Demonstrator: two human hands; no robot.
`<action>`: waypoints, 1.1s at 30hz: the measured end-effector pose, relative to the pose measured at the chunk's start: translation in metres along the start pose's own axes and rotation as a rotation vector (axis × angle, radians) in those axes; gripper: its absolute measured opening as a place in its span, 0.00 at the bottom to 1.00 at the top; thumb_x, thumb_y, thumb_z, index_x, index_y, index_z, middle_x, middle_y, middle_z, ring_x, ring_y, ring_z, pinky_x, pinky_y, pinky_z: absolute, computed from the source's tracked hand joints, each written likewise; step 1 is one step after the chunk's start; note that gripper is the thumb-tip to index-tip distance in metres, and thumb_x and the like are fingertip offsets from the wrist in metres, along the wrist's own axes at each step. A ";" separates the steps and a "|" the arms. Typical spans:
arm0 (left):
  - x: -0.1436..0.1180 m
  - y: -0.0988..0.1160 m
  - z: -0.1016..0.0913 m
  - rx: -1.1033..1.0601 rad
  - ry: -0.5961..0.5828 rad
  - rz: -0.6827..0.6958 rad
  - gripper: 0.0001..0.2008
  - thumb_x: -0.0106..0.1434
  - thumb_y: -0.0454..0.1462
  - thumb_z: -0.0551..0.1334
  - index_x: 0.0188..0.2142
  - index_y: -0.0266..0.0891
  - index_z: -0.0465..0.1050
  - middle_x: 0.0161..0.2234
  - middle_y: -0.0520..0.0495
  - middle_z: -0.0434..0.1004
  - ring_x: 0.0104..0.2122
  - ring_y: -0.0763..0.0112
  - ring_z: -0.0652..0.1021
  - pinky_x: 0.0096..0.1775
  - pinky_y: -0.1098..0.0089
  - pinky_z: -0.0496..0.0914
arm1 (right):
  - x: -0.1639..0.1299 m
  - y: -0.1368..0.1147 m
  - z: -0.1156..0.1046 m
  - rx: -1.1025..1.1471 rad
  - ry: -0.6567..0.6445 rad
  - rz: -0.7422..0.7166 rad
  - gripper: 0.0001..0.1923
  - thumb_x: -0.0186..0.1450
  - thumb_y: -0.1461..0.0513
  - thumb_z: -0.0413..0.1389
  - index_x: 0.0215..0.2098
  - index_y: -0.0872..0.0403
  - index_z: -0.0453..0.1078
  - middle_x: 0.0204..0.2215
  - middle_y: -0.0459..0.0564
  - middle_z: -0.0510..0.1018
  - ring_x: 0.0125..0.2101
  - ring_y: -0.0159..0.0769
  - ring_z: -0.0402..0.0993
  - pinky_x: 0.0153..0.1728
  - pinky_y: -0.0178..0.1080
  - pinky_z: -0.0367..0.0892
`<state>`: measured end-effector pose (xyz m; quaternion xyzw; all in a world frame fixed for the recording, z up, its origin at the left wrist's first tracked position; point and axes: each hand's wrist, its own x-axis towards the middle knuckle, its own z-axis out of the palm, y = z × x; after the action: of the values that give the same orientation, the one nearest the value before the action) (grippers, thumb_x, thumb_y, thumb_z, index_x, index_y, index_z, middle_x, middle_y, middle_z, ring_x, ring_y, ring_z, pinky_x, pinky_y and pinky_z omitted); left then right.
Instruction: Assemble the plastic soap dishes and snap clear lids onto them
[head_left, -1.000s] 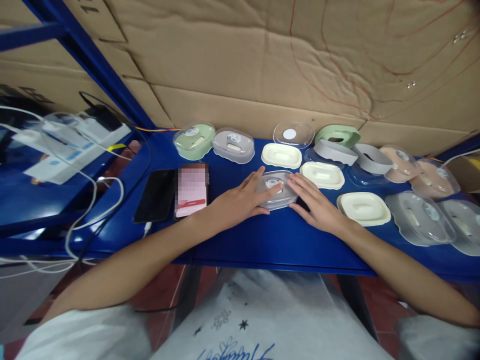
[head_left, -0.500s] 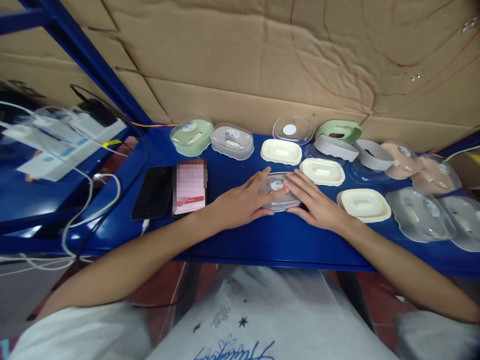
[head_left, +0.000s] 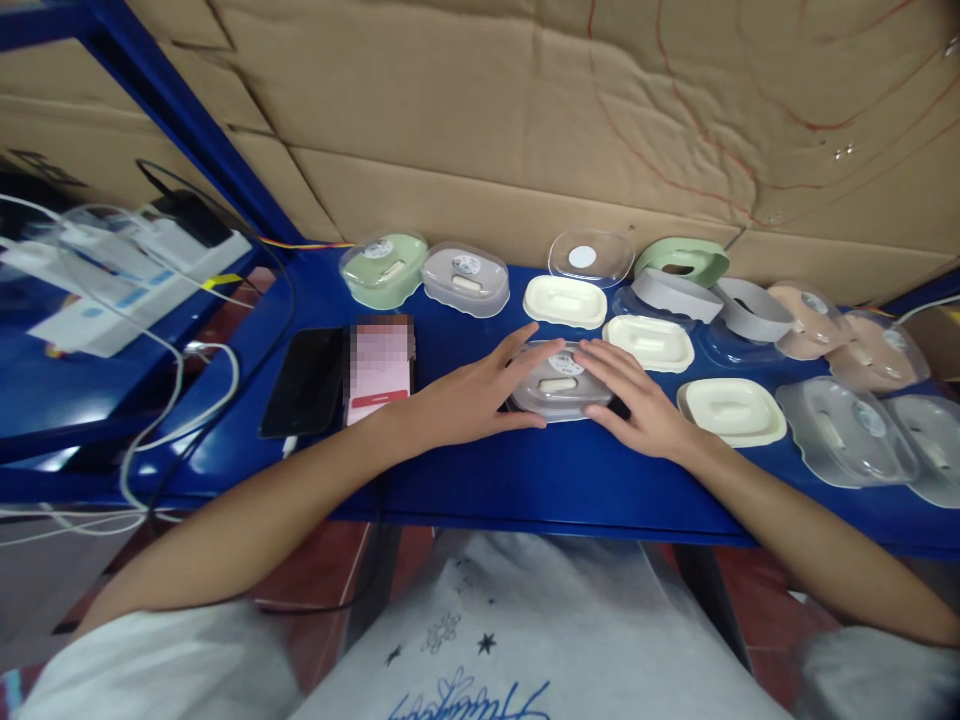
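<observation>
A grey soap box (head_left: 559, 385) with a clear lid and a round label lies flat on the blue table in front of me. At its left side my left hand (head_left: 480, 395) grips it, fingers over the far rim and thumb at the near rim. My right hand (head_left: 637, 405) holds the opposite end in the same way, fingertips on the lid and thumb at the front edge. Close to my right hand lie cream-white base trays, one behind it (head_left: 649, 343) and another to its right (head_left: 731, 412). A third cream tray (head_left: 565, 302) sits behind the box.
Two lidded boxes, green (head_left: 384, 272) and grey (head_left: 465, 280), stand at the back left. Clear lid (head_left: 590, 257), green ring (head_left: 682, 262) and grey rings (head_left: 675, 296) lie behind. Peach (head_left: 874, 350) and grey boxes (head_left: 847, 430) line the right. Phones (head_left: 304, 383) and cables lie left.
My fingers have drawn apart from the top of the lid toward the box's two ends, so more of the lid and its inner piece shows. The view has shifted slightly.
</observation>
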<state>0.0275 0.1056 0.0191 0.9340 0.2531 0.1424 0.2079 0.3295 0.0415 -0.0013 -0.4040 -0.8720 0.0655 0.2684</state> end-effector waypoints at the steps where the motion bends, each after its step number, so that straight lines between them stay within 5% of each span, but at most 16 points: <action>1: 0.000 -0.001 0.000 -0.015 -0.003 0.000 0.48 0.73 0.55 0.66 0.80 0.54 0.38 0.80 0.32 0.39 0.73 0.39 0.65 0.65 0.44 0.73 | 0.000 0.000 0.000 0.002 0.009 0.002 0.39 0.78 0.51 0.55 0.81 0.40 0.45 0.76 0.53 0.61 0.74 0.55 0.58 0.73 0.64 0.59; 7: 0.001 -0.008 0.004 0.007 0.009 0.024 0.48 0.71 0.55 0.68 0.79 0.49 0.44 0.78 0.33 0.50 0.76 0.46 0.60 0.72 0.47 0.62 | 0.000 -0.005 0.002 -0.054 0.011 -0.048 0.42 0.76 0.53 0.58 0.81 0.36 0.44 0.78 0.49 0.58 0.75 0.56 0.56 0.73 0.65 0.59; 13: 0.000 -0.011 0.006 0.062 0.009 0.031 0.48 0.72 0.58 0.65 0.80 0.47 0.43 0.79 0.34 0.49 0.76 0.49 0.59 0.73 0.50 0.61 | -0.002 -0.005 0.002 -0.081 -0.006 -0.058 0.43 0.76 0.53 0.59 0.81 0.34 0.41 0.78 0.47 0.56 0.76 0.56 0.54 0.73 0.66 0.59; 22: 0.003 -0.002 -0.010 0.182 -0.004 -0.006 0.43 0.70 0.48 0.68 0.76 0.37 0.53 0.74 0.31 0.60 0.73 0.46 0.65 0.72 0.50 0.63 | 0.003 -0.010 -0.002 -0.212 -0.075 -0.080 0.47 0.77 0.50 0.56 0.83 0.43 0.33 0.78 0.58 0.54 0.77 0.56 0.49 0.74 0.63 0.58; 29: -0.005 -0.014 -0.046 0.486 0.039 -0.275 0.38 0.65 0.41 0.67 0.71 0.29 0.62 0.70 0.25 0.64 0.69 0.33 0.68 0.69 0.41 0.64 | -0.003 0.009 -0.025 -0.498 0.010 0.377 0.32 0.78 0.48 0.52 0.71 0.61 0.67 0.60 0.70 0.79 0.60 0.67 0.76 0.59 0.69 0.70; 33: -0.008 -0.015 -0.044 0.589 0.130 -0.361 0.39 0.64 0.36 0.66 0.72 0.24 0.60 0.72 0.20 0.60 0.71 0.28 0.64 0.69 0.34 0.59 | -0.007 0.000 -0.019 -0.350 -0.083 0.281 0.27 0.79 0.50 0.52 0.67 0.57 0.71 0.60 0.65 0.80 0.60 0.61 0.78 0.60 0.63 0.72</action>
<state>-0.0013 0.1266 0.0491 0.8831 0.4571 0.0833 -0.0654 0.3433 0.0348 0.0116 -0.5587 -0.8157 -0.0334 0.1464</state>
